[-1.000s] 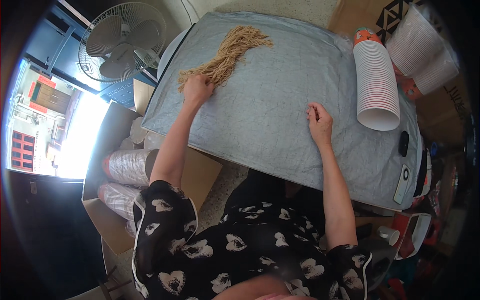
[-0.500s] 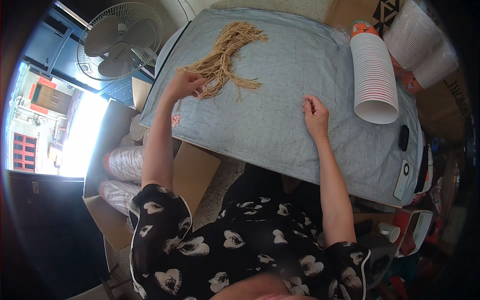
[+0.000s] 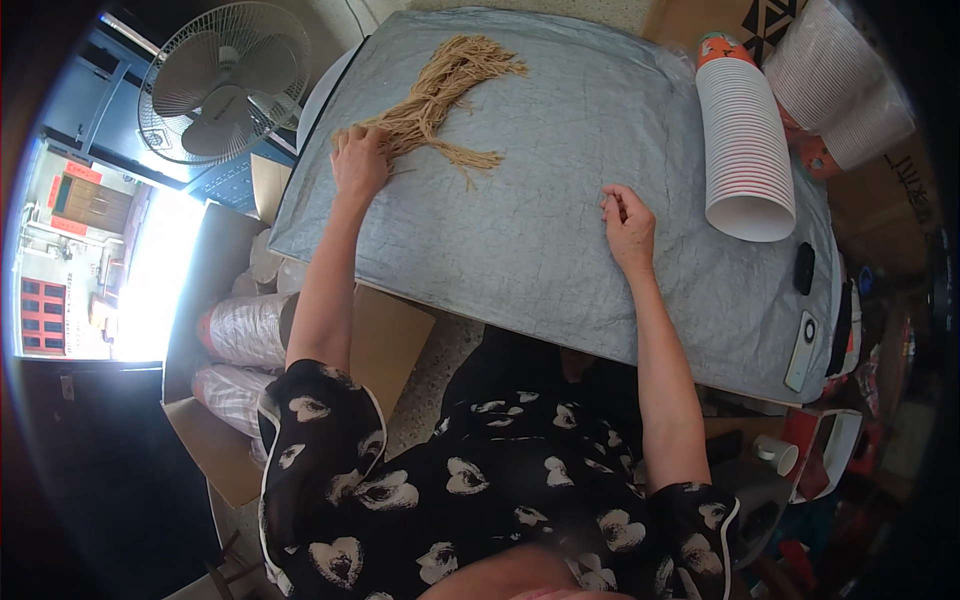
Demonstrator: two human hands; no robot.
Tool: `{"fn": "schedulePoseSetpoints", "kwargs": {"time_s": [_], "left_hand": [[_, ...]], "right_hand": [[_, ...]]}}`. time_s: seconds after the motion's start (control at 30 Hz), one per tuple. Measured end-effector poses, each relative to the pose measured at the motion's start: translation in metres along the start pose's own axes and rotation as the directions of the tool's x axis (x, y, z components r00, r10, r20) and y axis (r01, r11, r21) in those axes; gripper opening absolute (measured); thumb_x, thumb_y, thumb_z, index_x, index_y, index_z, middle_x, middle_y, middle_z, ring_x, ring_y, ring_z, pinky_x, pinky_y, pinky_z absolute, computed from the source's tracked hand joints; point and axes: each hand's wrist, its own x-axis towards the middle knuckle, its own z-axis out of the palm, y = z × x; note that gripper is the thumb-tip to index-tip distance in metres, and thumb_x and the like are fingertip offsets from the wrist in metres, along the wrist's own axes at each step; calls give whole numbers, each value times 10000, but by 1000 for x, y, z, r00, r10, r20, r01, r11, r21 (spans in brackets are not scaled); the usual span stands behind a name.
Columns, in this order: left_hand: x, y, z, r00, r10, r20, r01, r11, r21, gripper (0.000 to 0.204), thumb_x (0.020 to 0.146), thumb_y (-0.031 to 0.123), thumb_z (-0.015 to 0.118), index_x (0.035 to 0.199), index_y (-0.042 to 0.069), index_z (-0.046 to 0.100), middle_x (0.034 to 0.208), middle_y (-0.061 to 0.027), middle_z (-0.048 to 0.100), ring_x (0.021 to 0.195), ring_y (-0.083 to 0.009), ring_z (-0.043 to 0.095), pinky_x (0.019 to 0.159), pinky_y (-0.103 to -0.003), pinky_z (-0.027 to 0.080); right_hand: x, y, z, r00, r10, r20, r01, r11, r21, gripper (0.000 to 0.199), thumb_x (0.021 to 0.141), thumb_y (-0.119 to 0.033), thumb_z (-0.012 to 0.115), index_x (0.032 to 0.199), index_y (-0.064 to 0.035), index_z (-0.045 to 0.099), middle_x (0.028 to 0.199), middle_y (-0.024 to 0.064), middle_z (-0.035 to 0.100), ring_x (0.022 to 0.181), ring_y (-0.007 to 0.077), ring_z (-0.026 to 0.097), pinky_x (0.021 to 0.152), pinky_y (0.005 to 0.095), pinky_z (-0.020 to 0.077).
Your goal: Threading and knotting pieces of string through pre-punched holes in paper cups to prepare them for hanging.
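Note:
A loose bundle of thin tan cords (image 3: 430,110) lies on the grey-covered table, its strands fanned out at both ends. My left hand (image 3: 360,165) is at the near-left end of this bundle, back upward, with its fingers curled over the strand ends; the fingertips are partly hidden. To the right, apart from the cords, my right hand (image 3: 629,228) hovers over or rests on the table cover. Its fingers are bent in toward the thumb, and whatever they may hold is too small to make out.
Stacked paper cups (image 3: 748,150) lie on the table's right side, with more bagged cups (image 3: 840,85) behind. A black object (image 3: 804,268) and a phone (image 3: 800,350) sit at the right edge. A fan (image 3: 224,90) stands far left, above an open carton (image 3: 215,440) holding wrapped stacks.
My left hand has turned back-up, and its fingers have come down over the cord ends. The bundle's near end has shifted slightly left. My right hand stays nearly still.

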Motion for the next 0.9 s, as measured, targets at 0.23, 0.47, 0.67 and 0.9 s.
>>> {"fn": "schedulePoseSetpoints", "kwargs": {"time_s": [0.23,0.47,0.67,0.9], "left_hand": [[0,87,-6,882,-302,362,370,919,-134,506,860,529,716,927,27,728,868,-174,717,858,-363,709,770,-443,567],[10,53,60,829,-365,423,558,593,-581,465,812,422,764,1024,15,688,878,-129,718,876,-301,712,787,-418,563],[-16,47,8,644,-54,763,763,-23,-646,188,901,148,699,1060,60,652,953,-47,708,873,-148,681,677,-293,539],[-35,8,-36,676,-136,724,709,387,-589,171,884,176,682,1026,120,760,969,-65,735,744,-172,698,678,-289,547]], "right_hand": [[-2,4,-5,1000,20,-1,-20,1000,1,156,948,-36,601,1075,-17,689,810,71,702,703,133,673,671,281,530],[-2,-6,5,1000,18,-13,-17,999,33,159,950,-36,598,1077,-20,693,793,71,702,692,135,671,666,279,529],[-5,-4,2,1000,12,-24,-11,1000,27,156,950,-51,604,1075,-18,692,791,79,705,683,144,668,662,287,527],[-1,-1,0,999,9,-31,-8,999,33,156,953,-66,609,1075,-17,692,796,80,704,681,145,661,660,291,524]]}}
